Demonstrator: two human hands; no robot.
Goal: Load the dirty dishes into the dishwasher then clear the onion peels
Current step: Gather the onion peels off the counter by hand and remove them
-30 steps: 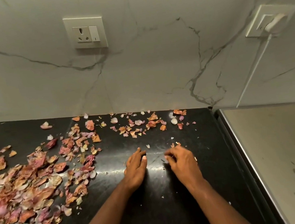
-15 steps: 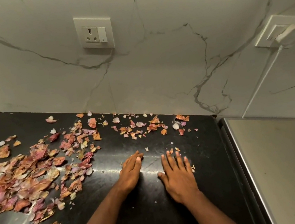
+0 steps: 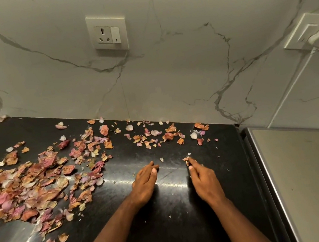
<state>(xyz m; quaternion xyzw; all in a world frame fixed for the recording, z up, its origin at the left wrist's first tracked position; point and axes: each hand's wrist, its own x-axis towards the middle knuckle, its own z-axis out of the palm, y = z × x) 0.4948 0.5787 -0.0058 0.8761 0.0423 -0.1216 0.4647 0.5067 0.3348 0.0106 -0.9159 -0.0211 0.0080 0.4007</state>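
Dry pink and orange onion peels [image 3: 30,186] lie in a thick heap over the left half of the black countertop [image 3: 170,232]. A thinner row of peels [image 3: 156,135] runs along the back wall. My left hand [image 3: 145,184] rests on its edge on the counter with its fingers straight and together, holding nothing. To its right, my right hand [image 3: 203,178] has its fingertips drawn together on a small onion peel scrap [image 3: 186,159]. A few tiny flakes lie between and around my hands. No dishes or dishwasher are in view.
A marble-patterned wall with a socket [image 3: 109,33] rises behind the counter. On the right wall a white plug sits in a second socket [image 3: 314,35], its cable running down. A steel-edged pale surface [image 3: 316,180] borders the counter on the right.
My right hand lay flat with spread fingers half a second ago; its fingers have now gathered on a peel scrap. My left hand has stayed in place on the counter.
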